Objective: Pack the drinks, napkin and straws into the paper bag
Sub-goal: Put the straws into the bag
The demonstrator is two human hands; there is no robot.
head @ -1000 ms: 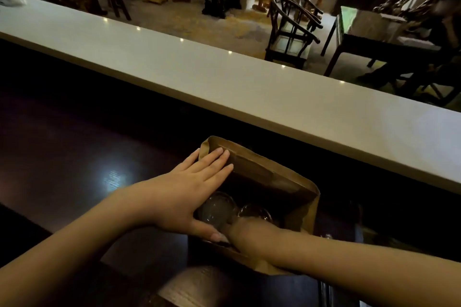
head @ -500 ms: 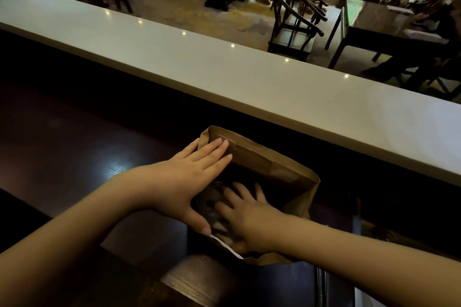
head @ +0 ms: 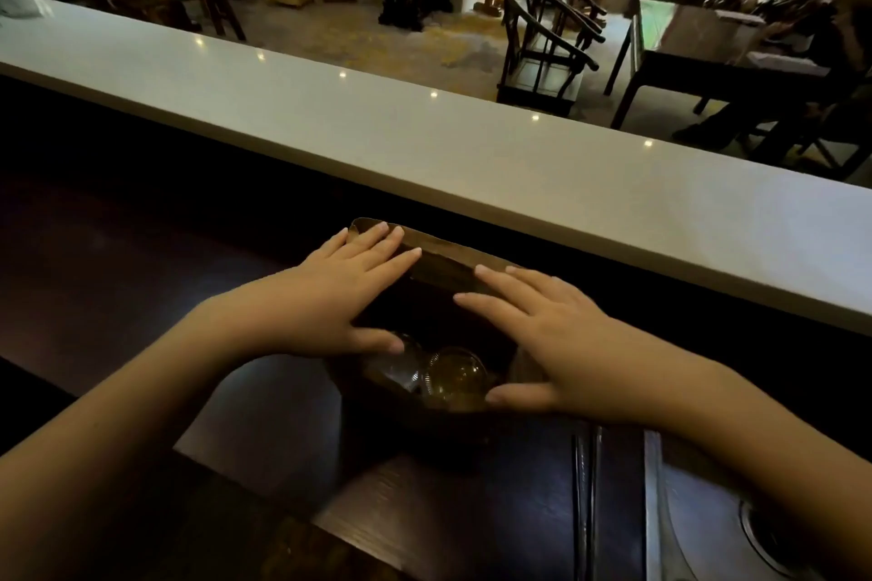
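The paper bag (head: 439, 257) stands on the dark counter (head: 141, 259) near its far edge, two domed drinks (head: 455, 373) inside. Both the left hand (head: 339, 293) and the right hand (head: 557, 335) lie spread flat on its rim, gripping nothing. The thin paper probably crumples easily, so take it by the folded top.

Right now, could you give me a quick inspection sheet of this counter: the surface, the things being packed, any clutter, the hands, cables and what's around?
Surface: dark glossy wooden worktop, below a pale raised counter.
Job's things: paper bag standing open; two drinks with clear domed lids inside. Napkin and straws not discernible.
Clutter: nothing seen on the worktop; a round metal fitting is at lower right.
Hands: left hand flat on the bag's left rim; right hand flat on its right rim; both open, gripping nothing.
Cables: nothing seen.
Surroundings: dining room with dark wooden chairs, tables and seated people.
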